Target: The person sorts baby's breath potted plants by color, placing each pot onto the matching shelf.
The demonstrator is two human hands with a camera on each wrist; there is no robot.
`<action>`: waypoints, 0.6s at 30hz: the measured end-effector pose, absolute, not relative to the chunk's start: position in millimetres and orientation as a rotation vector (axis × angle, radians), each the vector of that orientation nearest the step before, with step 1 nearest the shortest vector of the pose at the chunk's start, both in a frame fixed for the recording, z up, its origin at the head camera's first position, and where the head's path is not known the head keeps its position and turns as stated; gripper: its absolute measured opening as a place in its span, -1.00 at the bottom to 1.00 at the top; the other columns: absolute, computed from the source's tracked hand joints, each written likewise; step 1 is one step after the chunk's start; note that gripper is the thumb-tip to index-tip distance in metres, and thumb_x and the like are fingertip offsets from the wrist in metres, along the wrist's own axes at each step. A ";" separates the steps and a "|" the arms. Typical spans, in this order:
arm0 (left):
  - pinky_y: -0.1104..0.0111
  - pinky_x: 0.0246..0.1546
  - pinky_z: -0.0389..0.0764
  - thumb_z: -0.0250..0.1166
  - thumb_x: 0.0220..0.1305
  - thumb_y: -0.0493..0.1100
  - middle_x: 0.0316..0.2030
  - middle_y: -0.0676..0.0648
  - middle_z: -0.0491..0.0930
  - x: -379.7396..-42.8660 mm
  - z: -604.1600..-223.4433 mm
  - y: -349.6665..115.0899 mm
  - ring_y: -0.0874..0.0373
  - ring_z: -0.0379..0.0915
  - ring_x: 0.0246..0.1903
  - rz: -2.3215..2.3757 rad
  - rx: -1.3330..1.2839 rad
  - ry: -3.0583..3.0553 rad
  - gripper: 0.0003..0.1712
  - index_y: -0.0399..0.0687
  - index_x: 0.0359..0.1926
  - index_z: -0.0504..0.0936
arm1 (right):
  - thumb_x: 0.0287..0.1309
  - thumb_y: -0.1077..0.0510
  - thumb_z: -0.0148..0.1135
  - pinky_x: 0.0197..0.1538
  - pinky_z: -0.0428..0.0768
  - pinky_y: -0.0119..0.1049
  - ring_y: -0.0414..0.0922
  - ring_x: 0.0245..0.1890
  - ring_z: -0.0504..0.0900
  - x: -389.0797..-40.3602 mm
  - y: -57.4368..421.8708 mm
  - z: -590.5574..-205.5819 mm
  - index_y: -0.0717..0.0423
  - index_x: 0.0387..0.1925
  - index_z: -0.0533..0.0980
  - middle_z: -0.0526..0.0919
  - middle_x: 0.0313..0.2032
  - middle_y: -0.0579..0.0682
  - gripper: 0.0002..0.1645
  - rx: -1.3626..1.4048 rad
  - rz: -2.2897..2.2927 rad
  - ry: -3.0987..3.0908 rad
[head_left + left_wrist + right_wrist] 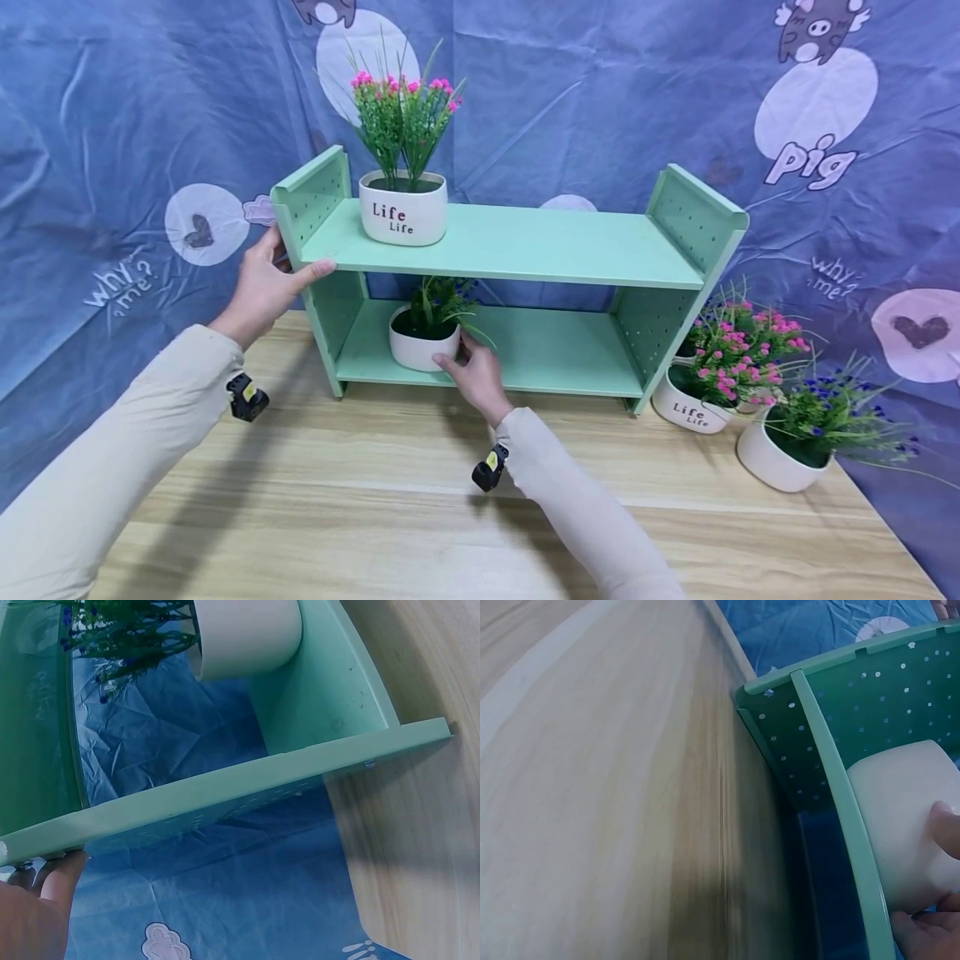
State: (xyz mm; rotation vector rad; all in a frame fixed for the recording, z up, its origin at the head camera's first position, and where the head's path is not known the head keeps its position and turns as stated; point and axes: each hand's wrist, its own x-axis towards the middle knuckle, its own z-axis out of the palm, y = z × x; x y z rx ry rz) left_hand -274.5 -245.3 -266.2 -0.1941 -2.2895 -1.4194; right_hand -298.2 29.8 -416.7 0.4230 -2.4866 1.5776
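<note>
Your left sleeve (127, 442) lies nearest. Filling the shelf (555, 242) looks part done: the top pot (403, 215) stands on the upper board, the low pot (420, 352) on the lower one near its front edge, while at least a pink pot (690, 410) and a blue pot (780, 460) on the table (360, 500) at right probably remain. Your right hand (482, 379) pinches the low pot's right side; your left hand (262, 287), left of it, grips the shelf's left end.

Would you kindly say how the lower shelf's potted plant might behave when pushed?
The pot may feel slippery, as its wall looks smooth; being squat, it seems unlikely to tip. Its thin leaves would probably bend.
</note>
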 end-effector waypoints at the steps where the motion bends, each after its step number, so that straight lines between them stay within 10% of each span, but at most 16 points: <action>1: 0.35 0.12 0.53 0.42 0.14 -0.13 0.27 -0.22 0.38 -274.5 -266.3 -245.3 -0.04 0.37 0.20 -1.418 -0.191 -2.291 -0.12 0.03 0.43 0.19 | 0.16 0.01 0.34 0.07 0.61 -0.19 -0.02 0.10 0.56 -299.1 28.5 -416.4 0.20 0.36 0.25 0.54 0.16 0.17 -0.18 0.424 1.576 -2.497; 12: 0.27 0.15 0.51 0.41 0.15 -0.14 0.29 -0.20 0.36 -277.1 -268.5 -244.5 -0.04 0.35 0.23 -1.440 -0.215 -2.285 -0.13 0.02 0.42 0.19 | 0.21 -0.11 0.27 -0.51 0.22 -0.35 -0.16 -0.61 0.18 -304.0 20.9 -412.5 0.18 0.38 0.21 0.50 0.19 0.17 -0.16 0.391 1.471 -2.628; 18: 0.34 0.12 0.53 0.42 0.15 -0.12 0.27 -0.21 0.38 -277.8 -268.8 -246.8 -0.03 0.37 0.21 -1.430 -0.192 -2.285 -0.13 0.02 0.42 0.19 | 0.23 -0.08 0.25 -0.53 0.17 -0.36 -0.16 -0.63 0.20 -306.4 17.0 -409.3 0.22 0.39 0.19 0.37 -0.61 0.03 -0.17 0.450 1.440 -2.634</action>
